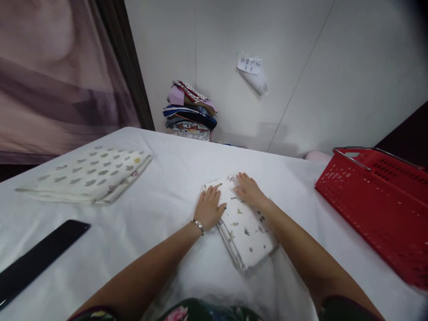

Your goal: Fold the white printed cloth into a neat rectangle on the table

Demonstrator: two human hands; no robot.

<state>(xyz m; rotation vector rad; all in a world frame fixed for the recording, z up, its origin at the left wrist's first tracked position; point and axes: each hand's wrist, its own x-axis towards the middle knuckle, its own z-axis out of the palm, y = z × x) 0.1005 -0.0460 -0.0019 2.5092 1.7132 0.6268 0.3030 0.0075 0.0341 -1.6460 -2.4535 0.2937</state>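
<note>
A folded white cloth (244, 223) with small grey and green prints lies on the white-covered table in front of me. My left hand (209, 207) rests flat on its left edge near the far corner, fingers stretched out. Across from it, my right hand (249, 189) lies with spread fingers on the far right part of the cloth. Both palms press on the fabric without gripping it. The layers of the fold show along the cloth's left side. To the left lies another folded cloth (93, 171), cream with grey shapes.
A red plastic basket (374, 205) with metal handles stands on the right of the table (160, 178). At the left front lies a flat black panel (40, 258). Behind the far edge, a stack of folded fabrics (190, 111) stands against the wall. A paper note (250, 66) hangs there.
</note>
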